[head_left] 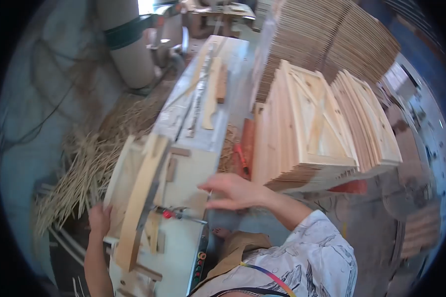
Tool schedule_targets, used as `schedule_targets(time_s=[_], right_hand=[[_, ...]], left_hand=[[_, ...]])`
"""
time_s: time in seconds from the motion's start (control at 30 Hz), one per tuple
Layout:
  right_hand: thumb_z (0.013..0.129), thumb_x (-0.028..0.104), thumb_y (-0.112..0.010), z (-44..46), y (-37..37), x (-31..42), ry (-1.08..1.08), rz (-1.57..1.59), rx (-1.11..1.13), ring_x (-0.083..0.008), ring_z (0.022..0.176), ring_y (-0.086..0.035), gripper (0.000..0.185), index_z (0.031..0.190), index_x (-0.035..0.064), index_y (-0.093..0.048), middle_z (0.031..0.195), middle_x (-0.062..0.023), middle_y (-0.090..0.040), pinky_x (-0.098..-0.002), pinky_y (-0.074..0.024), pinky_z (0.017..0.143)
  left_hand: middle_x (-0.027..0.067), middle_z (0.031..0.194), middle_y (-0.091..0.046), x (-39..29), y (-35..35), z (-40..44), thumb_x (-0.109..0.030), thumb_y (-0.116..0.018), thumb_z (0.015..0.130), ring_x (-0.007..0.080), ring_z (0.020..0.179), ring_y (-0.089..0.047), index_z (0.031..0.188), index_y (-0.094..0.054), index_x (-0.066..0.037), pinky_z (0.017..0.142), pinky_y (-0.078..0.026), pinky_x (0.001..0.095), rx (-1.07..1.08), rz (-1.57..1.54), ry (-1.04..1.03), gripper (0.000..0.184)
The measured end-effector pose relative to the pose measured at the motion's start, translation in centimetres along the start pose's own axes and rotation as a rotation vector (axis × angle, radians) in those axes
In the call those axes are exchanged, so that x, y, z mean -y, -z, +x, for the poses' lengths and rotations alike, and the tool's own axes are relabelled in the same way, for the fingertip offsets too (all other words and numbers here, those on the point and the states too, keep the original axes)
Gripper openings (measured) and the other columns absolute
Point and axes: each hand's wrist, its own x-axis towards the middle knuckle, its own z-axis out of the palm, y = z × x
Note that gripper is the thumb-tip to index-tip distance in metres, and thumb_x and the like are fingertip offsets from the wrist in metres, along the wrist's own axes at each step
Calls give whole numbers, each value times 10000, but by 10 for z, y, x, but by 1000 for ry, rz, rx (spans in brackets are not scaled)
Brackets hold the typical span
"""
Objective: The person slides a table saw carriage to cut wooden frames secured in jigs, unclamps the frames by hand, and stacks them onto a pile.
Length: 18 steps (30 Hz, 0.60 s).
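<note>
My left hand (100, 219) is at the left edge of a pale wooden panel (119, 183), its fingers closed against the wood. Beside that panel, a long thick wooden beam (139, 203) lies along the machine table (183, 237). A clamp with a red part (167, 214) sits right of the beam. Over the table's right edge, my right hand (228, 192) hovers with thumb and fingers apart, slightly blurred, holding nothing.
Wood strips (210, 94) lie on the table's far part. Thin offcuts (84, 173) are heaped at left. Stacked wooden panels (317, 119) stand at right, near a red-handled tool (241, 157). Control buttons (200, 262) line the table's near right side.
</note>
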Motion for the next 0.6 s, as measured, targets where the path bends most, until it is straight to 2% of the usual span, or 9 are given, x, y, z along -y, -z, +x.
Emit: schedule_targets(time_s=[0.07, 0.2, 0.27, 0.3, 0.33, 0.4, 0.43, 0.47, 0.6], right_hand=[[937, 367, -741, 68, -11, 38, 173, 161, -109, -329, 911, -695, 486, 1233, -16, -691, 1052, -194, -709, -432, -541, 788], [956, 388, -727, 185, -70, 85, 26, 120, 38, -360, 938, -704, 451, 1112, -34, -687, 1038, -245, -700, -444, -546, 809], [984, 389, -741, 249, -122, 117, -18, -143, -25, -233, 794, -652, 478, 1142, -57, -672, 899, -158, -694, -416, -533, 711], [972, 408, -723, 289, -119, 145, -59, -30, -96, -380, 1095, -701, 531, 1199, -69, -672, 1153, -280, -719, -451, -555, 924], [975, 365, -731, 327, -109, 178, -48, 259, -170, -304, 1121, -710, 524, 1260, -70, -664, 1215, -239, -733, -428, -554, 969], [965, 286, -767, 413, -87, 215, -117, 477, -586, -248, 959, -735, 410, 1219, -31, -711, 1092, -154, -775, -403, -592, 862], [965, 273, -779, 432, -66, 245, -190, 603, -694, -216, 898, -733, 365, 1187, -11, -721, 1053, -135, -776, -382, -597, 806], [976, 262, -774, 453, -52, 236, -72, 448, -750, -181, 872, -725, 354, 1198, -4, -702, 1052, -113, -775, -363, -593, 789], [966, 190, -783, 512, -115, 258, 153, 378, -359, -169, 1036, -720, 455, 1355, -6, -653, 1179, -112, -768, -334, -574, 903]], left_hand=[[265, 871, -695, -30, 35, -26, -354, -718, 979, 511, 868, -664, 964, -641, 18, 770, -526, 584, -132, 132, 2, 381], [269, 868, -677, -24, 137, -116, -320, -667, 1020, 502, 868, -657, 939, -624, 9, 755, -513, 583, -437, 163, 160, 342], [271, 852, -668, -4, 185, -162, -297, -665, 1029, 500, 859, -652, 929, -627, -5, 717, -505, 551, -656, 39, 288, 311], [260, 824, -653, 6, 230, -130, -308, -671, 1035, 445, 761, -641, 916, -623, -4, 689, -506, 503, -779, -199, 102, 329], [243, 803, -645, 29, 263, -83, -341, -665, 1042, 347, 677, -577, 916, -624, 0, 673, -502, 460, -783, -211, 135, 366], [232, 804, -659, 30, 334, -13, -403, -660, 1036, 275, 680, -574, 960, -661, -3, 690, -521, 420, -807, -422, -39, 408], [234, 856, -668, 38, 371, 3, -379, -633, 1061, 272, 750, -588, 1025, -651, 1, 758, -519, 418, -631, -318, -37, 382], [143, 840, -689, 53, 398, 2, -318, -624, 1081, 187, 784, -623, 1030, -656, 17, 772, -516, 363, -542, -489, -144, 340], [35, 766, -661, 190, 390, -163, -165, -681, 1046, 100, 738, -586, 877, -649, 5, 673, -474, 278, -1043, -481, 157, 242]])
